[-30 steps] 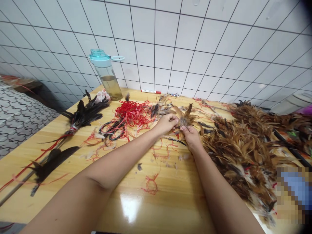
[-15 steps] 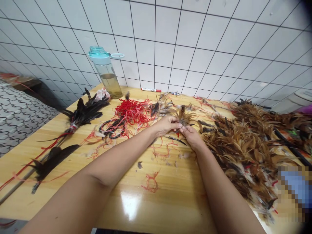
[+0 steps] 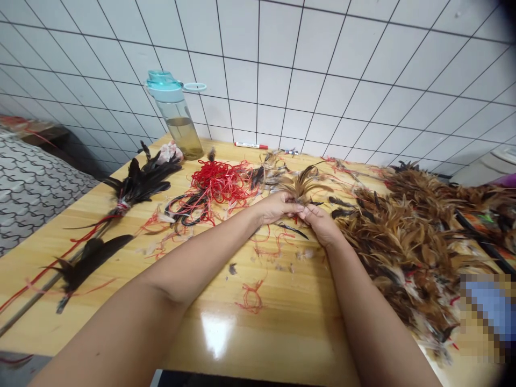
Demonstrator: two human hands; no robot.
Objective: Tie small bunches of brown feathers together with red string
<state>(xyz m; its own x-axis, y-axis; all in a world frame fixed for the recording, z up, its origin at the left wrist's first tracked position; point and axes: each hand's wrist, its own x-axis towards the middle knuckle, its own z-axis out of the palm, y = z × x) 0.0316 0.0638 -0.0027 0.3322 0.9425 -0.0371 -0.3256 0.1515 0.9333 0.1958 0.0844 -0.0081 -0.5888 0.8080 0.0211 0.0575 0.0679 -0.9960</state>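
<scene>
My left hand and my right hand meet over the middle of the wooden table. Both pinch the base of a small bunch of brown feathers, which fans up and away from my fingers. A big heap of brown feathers lies just right of my right hand. A tangle of red string sits left of my left hand.
A clear water bottle with a teal lid stands at the back against the tiled wall. Black feather bundles on sticks lie at the left. A red-capped marker lies by the wall. Red string scraps dot the near table.
The feather bunch has been gathered tighter and stands more upright between my fingers. Both hands stay in the same spot.
</scene>
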